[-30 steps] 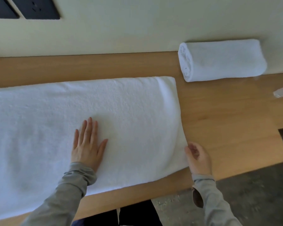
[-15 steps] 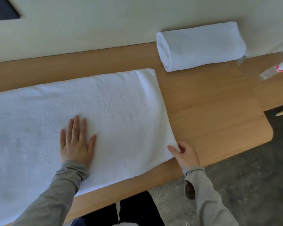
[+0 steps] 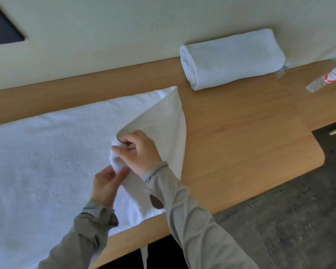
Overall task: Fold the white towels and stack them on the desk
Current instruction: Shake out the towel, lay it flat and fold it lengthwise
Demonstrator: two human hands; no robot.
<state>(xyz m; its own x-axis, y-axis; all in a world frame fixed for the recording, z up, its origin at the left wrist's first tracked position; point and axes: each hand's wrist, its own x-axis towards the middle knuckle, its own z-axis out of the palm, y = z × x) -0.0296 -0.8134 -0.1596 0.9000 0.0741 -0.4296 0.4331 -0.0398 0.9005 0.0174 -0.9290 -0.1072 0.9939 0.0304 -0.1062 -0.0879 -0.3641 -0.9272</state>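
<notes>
Terry-cloth towel [image 3: 47, 152] (nubbly), smooth matt wooden desk [image 3: 241, 142].

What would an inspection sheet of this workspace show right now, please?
Surface: wooden desk, bare wood to the right of the towel, rounded near corner.
Job's things: spread towel lies flat, its near right corner raised and turned over; rolled towel lies against the wall.
Clutter: plastic bottle on its side at the far right.
Grippers: right hand grips the raised corner; left hand pinches the towel's edge just below it.
Cables: nothing seen.
Surroundings: pale wall with a dark panel at upper left; grey floor on the right.
</notes>
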